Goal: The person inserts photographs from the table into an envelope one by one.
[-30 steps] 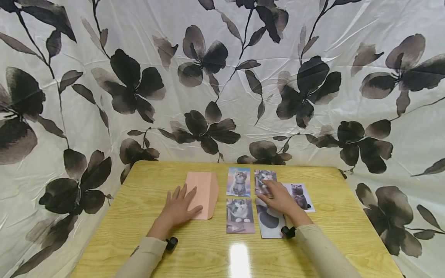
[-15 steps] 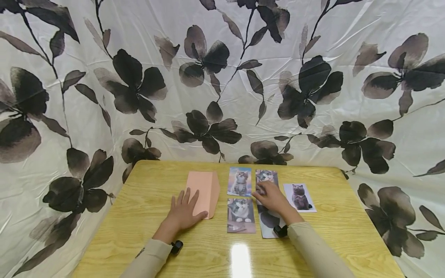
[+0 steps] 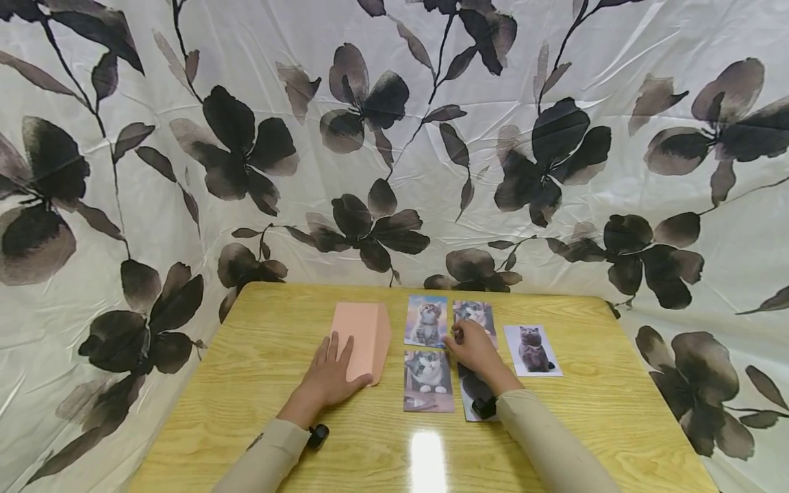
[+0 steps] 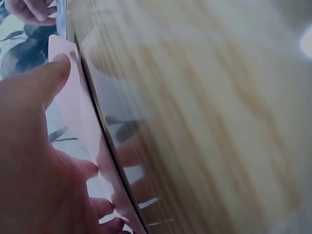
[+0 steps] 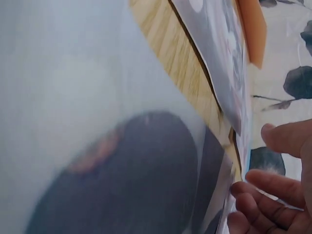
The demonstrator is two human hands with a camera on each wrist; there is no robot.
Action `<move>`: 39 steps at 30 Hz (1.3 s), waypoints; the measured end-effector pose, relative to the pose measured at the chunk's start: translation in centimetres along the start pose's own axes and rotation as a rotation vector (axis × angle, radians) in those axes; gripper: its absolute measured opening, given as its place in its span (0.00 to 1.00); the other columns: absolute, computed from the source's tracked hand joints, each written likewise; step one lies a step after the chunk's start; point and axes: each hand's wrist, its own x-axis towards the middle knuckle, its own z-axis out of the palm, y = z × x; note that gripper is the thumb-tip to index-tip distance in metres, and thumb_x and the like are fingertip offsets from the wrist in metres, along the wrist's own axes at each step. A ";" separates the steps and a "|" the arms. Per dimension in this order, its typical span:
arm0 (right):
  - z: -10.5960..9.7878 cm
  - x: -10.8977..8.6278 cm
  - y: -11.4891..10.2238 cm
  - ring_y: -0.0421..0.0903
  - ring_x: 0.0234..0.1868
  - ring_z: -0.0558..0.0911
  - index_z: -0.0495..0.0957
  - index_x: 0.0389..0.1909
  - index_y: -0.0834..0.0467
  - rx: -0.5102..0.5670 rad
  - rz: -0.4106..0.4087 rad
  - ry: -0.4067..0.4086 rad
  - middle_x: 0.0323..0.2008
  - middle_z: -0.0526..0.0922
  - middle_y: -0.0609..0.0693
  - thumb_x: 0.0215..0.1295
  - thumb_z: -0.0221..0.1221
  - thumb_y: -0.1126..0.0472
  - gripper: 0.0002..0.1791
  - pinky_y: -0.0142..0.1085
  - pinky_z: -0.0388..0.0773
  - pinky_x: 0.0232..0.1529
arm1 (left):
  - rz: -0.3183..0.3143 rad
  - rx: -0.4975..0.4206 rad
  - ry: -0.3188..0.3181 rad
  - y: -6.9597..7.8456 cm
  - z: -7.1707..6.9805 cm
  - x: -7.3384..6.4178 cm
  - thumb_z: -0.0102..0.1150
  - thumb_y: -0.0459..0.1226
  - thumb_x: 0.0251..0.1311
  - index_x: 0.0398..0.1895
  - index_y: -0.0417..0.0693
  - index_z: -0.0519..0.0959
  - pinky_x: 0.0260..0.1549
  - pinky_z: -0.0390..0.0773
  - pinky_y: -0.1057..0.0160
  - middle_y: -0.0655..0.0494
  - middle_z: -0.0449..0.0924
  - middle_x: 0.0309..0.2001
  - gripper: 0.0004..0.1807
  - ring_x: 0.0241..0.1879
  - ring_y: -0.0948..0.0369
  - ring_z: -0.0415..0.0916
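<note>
My left hand (image 3: 329, 376) lies with spread fingers on the lower part of a pink envelope (image 3: 357, 322), whose pointed flap faces right. In the left wrist view the thumb touches the envelope (image 4: 69, 95) near its end. My right hand (image 3: 474, 348) is over the cat photos, its fingertips near the gap between the upper-left kitten photo (image 3: 425, 318) and the upper-right cat photo (image 3: 473, 309), partly covering the latter. Loosely bent, the fingers in the right wrist view hold nothing visible. Below that wrist lies a photo with dark rounded shapes (image 3: 471, 387), partly hidden.
A grey-and-white cat photo (image 3: 428, 383) lies at the lower left of the group. Farther right, slightly tilted, is a dark cat photo (image 3: 531, 352). All rest on a glossy wood-grain table (image 3: 246, 411), with a flower-print cloth (image 3: 394, 137) hanging behind.
My right hand has drawn left and slightly toward me, its fingers bending in, which uncovers the dark cat photo. The left hand has shifted slightly down and right on the envelope.
</note>
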 end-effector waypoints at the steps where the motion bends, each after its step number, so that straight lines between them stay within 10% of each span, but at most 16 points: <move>1: 0.1 0.1 -0.1 0.48 0.34 0.77 0.82 0.53 0.71 -0.005 0.008 0.006 0.35 0.80 0.55 0.73 0.68 0.59 0.18 0.51 0.80 0.44 | -0.004 -0.002 -0.002 0.0 -0.1 0.0 0.55 0.67 0.72 0.88 0.41 0.48 0.80 0.46 0.34 0.28 0.36 0.85 0.57 0.84 0.32 0.34; 16: 1.1 1.0 -1.7 0.48 0.27 0.75 0.80 0.41 0.64 -0.016 0.162 -0.025 0.29 0.78 0.53 0.70 0.72 0.50 0.20 0.43 0.75 0.32 | -0.051 0.023 -0.064 0.8 -0.4 1.1 0.53 0.64 0.76 0.89 0.40 0.43 0.81 0.43 0.36 0.28 0.30 0.85 0.55 0.85 0.33 0.31; 27: 1.6 1.7 -2.3 0.41 0.14 0.53 0.56 0.11 0.50 -0.093 0.232 -0.006 0.14 0.49 0.41 0.64 0.75 0.42 0.39 0.36 0.54 0.19 | -0.052 0.058 -0.061 1.3 -0.7 1.9 0.51 0.56 0.79 0.88 0.37 0.44 0.82 0.45 0.39 0.25 0.31 0.85 0.49 0.85 0.34 0.32; 39: 2.2 2.1 -2.7 0.49 0.20 0.74 0.70 0.20 0.55 -0.226 0.298 0.020 0.19 0.73 0.51 0.60 0.75 0.36 0.32 0.42 0.67 0.22 | -0.055 0.077 -0.013 1.1 -0.1 2.4 0.53 0.60 0.77 0.88 0.37 0.47 0.80 0.52 0.39 0.25 0.35 0.84 0.52 0.85 0.33 0.36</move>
